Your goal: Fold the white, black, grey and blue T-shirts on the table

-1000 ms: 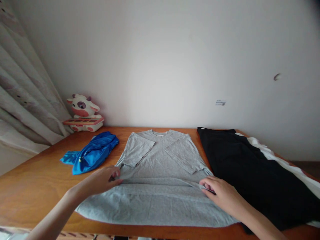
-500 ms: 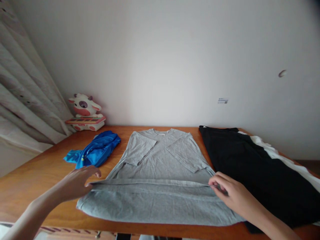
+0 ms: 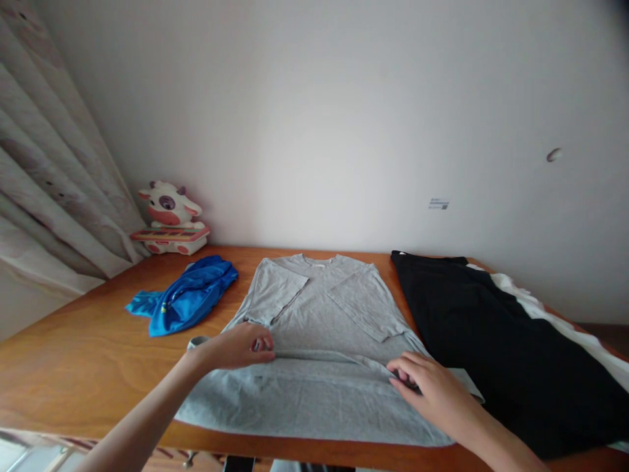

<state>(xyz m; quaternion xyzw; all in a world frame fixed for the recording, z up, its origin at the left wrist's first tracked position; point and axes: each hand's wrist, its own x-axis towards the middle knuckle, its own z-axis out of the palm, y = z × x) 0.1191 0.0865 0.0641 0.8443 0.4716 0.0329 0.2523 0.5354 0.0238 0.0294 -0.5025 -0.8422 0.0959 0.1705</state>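
A grey T-shirt (image 3: pixel 319 314) lies on the wooden table with both sleeves laid inward over its body. Its lower part is turned up, and the hem forms a ridge across the middle. My left hand (image 3: pixel 248 346) pinches the hem left of centre, with a bit of grey cloth sticking out beyond the wrist. On the right, my right hand (image 3: pixel 417 379) has its fingers closed on the same hem, and a corner of grey cloth shows past it over the black garment (image 3: pixel 491 334).
A crumpled blue garment (image 3: pixel 194 298) lies at the left. Behind it a cow-shaped toy keyboard (image 3: pixel 171 219) stands by the curtain (image 3: pixel 59 170). White cloth (image 3: pixel 565 321) shows along the black garment's far edge. The wall rises behind the table (image 3: pixel 63 354).
Both hands have moved inward along the hem, my left hand further than my right. The turned-up part is narrower, and its ends now stick out past the hands.
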